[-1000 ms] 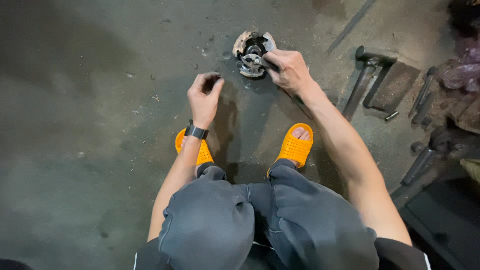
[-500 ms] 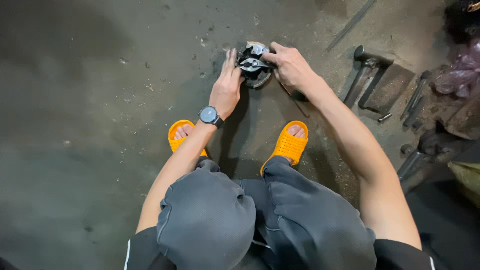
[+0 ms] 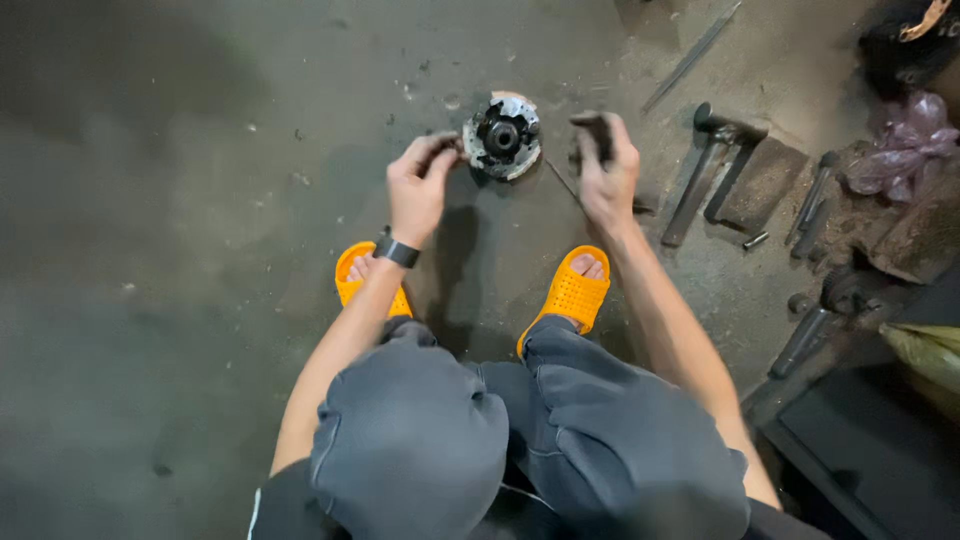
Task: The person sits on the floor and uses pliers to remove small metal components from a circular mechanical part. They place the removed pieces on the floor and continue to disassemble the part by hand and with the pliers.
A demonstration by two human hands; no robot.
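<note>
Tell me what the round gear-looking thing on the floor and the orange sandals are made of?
The round grey machine part looks like bare metal: dull silvery rim, scuffed patches and a dark greasy centre. The orange perforated sandals look like soft moulded rubber or foam, matte, one-piece with small holes; which of the two can't be told.

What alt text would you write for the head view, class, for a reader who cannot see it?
A squatting person's left hand touches a round metal part on a concrete floor, while the right hand holds a small dark piece. Hammers lie to the right.
</note>
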